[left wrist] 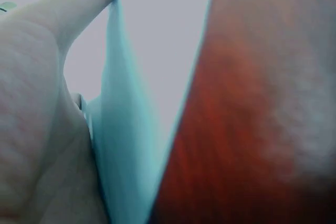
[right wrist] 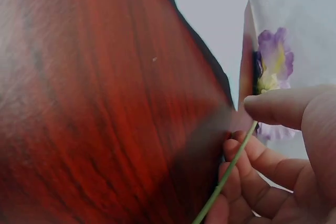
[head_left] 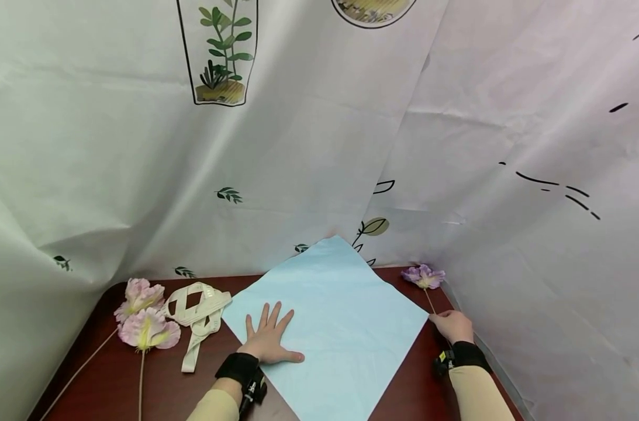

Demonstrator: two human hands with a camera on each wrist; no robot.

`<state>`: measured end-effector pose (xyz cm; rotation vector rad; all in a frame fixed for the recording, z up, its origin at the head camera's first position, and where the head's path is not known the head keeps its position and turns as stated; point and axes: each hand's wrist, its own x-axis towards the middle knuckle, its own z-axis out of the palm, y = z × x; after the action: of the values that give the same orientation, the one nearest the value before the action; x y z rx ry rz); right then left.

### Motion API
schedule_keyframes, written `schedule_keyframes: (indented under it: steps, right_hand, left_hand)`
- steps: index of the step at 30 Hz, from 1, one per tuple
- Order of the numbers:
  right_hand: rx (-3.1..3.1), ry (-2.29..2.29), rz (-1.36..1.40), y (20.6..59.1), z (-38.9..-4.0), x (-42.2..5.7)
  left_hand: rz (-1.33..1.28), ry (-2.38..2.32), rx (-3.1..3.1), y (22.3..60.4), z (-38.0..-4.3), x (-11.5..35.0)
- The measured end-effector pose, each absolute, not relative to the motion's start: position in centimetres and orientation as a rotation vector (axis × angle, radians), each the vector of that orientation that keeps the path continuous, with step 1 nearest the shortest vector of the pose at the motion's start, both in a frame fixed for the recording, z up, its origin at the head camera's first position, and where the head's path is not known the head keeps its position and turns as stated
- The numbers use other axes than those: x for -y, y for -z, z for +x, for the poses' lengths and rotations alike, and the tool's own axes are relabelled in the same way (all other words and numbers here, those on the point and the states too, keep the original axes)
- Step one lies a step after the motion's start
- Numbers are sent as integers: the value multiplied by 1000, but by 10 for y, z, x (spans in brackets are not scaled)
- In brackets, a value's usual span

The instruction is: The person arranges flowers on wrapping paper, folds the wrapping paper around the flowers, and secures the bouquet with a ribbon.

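A light blue sheet (head_left: pixel 335 327), like wrapping paper, lies turned cornerwise on the dark red table, its far corner against the curtain. My left hand (head_left: pixel 269 341) rests on its left part with fingers spread. In the left wrist view the palm (left wrist: pixel 31 103) is beside the sheet (left wrist: pixel 131 156), whose edge stands off the table. My right hand (head_left: pixel 453 325) is at the right corner. Its thumb tip nearly meets that corner in the right wrist view, with a gap to the loosely curled fingers (right wrist: pixel 273 163). A green stem (right wrist: pixel 226 177) of the purple flower (head_left: pixel 424 276) passes between thumb and fingers.
Two pink flowers (head_left: pixel 149 328) with long stems lie on the table's left side. Beside them is a loosely bundled cream ribbon (head_left: pixel 206 304), one end trailing forward. A printed white curtain (head_left: pixel 308 146) hangs behind the table (head_left: pixel 182 397) and along its right side.
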<state>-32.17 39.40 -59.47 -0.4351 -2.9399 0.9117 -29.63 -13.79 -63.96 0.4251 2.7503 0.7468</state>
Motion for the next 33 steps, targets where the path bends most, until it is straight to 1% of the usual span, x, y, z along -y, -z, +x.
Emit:
schedule_keyframes:
  steps: [6,10,17,22,29,33]
  right_hand:
    - [2934,-924,-426,612,-336,-410]
    - [2922,-875,-406,614,-337,-409]
    - [2953,-883,-417,596,-326,-387]
    - [2985,-856,-415,599,-326,-395]
    - [3007,-926,-318,585,-317,-389]
    - [3012,-959,-315,580,-314,-387]
  left_hand:
    - [369,-677,-2720,630,-296,132]
    - [337,-607,-2725,621,-297,126]
    - [291,-555,-2725,617,-299,124]
    - [298,-557,-2726,620,-300,123]
    - [288,-551,-2723,622,-300,124]
    - [292,-562,-2719,625,-301,124]
